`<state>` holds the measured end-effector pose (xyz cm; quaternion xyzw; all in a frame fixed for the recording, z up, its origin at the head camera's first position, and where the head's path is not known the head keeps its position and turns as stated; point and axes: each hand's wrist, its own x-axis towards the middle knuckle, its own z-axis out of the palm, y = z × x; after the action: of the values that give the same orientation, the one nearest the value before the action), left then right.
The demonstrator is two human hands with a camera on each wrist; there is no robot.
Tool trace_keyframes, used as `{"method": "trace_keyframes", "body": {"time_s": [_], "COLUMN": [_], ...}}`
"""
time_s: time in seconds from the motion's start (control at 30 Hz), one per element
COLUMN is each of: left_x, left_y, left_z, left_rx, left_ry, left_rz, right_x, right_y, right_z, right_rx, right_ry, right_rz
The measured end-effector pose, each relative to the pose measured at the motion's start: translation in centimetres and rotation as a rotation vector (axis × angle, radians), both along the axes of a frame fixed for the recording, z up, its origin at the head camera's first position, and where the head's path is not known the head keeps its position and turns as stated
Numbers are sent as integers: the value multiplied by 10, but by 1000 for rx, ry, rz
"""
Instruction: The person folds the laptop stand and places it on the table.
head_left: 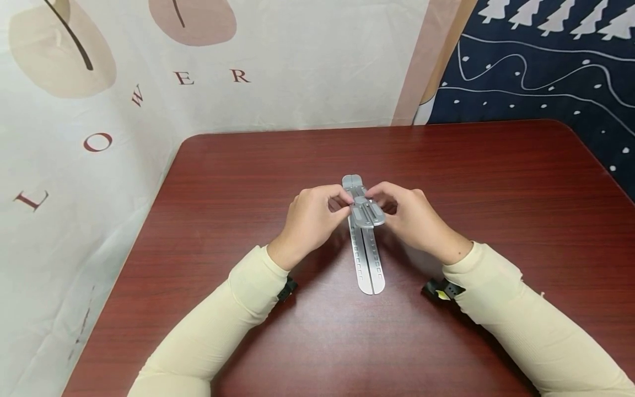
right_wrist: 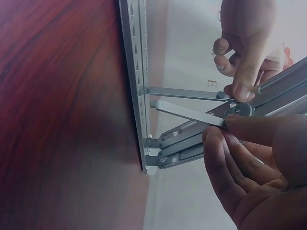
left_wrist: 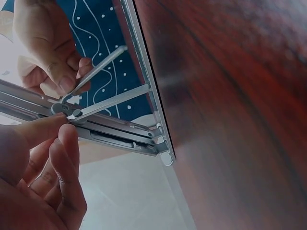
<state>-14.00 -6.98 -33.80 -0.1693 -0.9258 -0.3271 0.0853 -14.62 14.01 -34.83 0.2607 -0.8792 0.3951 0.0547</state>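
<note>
A silver folding laptop stand [head_left: 367, 263] stands on the table, its long slotted base flat and its upper arms raised at a slant. My left hand [head_left: 312, 218] pinches the upper end of one thin support strut [left_wrist: 115, 100], whose lower end meets the slotted base. On the other side, my right hand [head_left: 419, 218] pinches a second strut [right_wrist: 184, 114] near the round pivot [right_wrist: 242, 109]. That strut's far end stands free, short of the base in the right wrist view. Both thumbs lie close to the pivot.
The dark red wooden table [head_left: 238, 176] has rounded back corners. Behind it hangs a pale cloth [head_left: 307, 66] with letters, and at the right a navy cloth [head_left: 536, 71] with white trees. Dark straps [head_left: 441, 289] sit at both wrists, below pale yellow sleeves [head_left: 501, 286].
</note>
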Motion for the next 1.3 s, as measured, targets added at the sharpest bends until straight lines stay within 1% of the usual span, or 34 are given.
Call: {"method": "trace_keyframes", "body": {"time_s": [0.5,0.8,1.07,1.3], "left_x": [3,3,3,3], "left_y": [0,0,0,0], "left_z": [2,2,0,1], "left_rx": [11,6,13,7], "left_ry": [17,52,61,63], "left_rz": [-1,-11,-16,-15], "right_x": [0,-1,-2,-3], "right_y": [1,1,-1,-1], "right_z": [-2,-4,-3,-3], "right_rx": [-8,-3,13,4], "right_ry": [58,111,125,137], "right_rz": [-5,-1,12,27]}}
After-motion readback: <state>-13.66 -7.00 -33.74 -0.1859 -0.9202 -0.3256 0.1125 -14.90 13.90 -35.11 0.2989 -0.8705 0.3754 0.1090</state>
